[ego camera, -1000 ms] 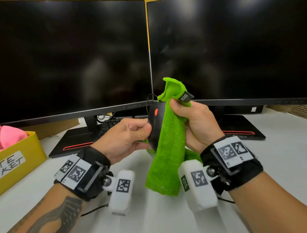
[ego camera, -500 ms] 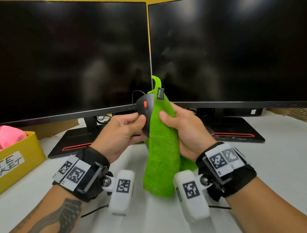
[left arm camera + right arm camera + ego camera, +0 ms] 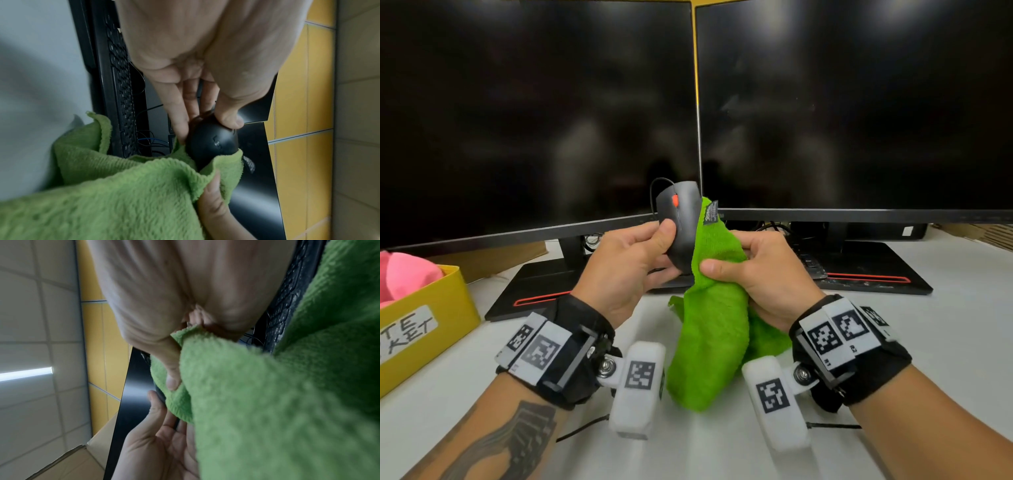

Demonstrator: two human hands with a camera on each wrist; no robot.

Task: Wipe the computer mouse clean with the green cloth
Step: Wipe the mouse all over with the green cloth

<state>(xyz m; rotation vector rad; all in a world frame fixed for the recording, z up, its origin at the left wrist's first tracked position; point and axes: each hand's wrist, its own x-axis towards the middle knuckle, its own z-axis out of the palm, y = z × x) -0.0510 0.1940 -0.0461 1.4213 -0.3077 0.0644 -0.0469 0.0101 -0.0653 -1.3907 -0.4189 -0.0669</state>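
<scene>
A black wired computer mouse (image 3: 681,222) with an orange scroll wheel is held upright in the air in front of the monitors. My left hand (image 3: 633,263) grips it, thumb on its top face and fingers behind; the same mouse (image 3: 211,142) shows in the left wrist view. My right hand (image 3: 753,274) grips the green cloth (image 3: 712,329) and presses it against the mouse's right side and lower end. The cloth (image 3: 267,394) hangs down to the desk and hides the lower part of the mouse. Its dark label sticks up beside the mouse.
Two dark monitors (image 3: 534,113) stand close behind on black bases with red stripes (image 3: 866,277). A keyboard (image 3: 121,91) lies under them among cables. A yellow box (image 3: 421,325) holding pink cloth sits at the left on the white desk (image 3: 962,308).
The cloth has slid down the mouse, so the mouse's top and orange wheel now show above it. My right hand has moved lower; the left keeps its hold.
</scene>
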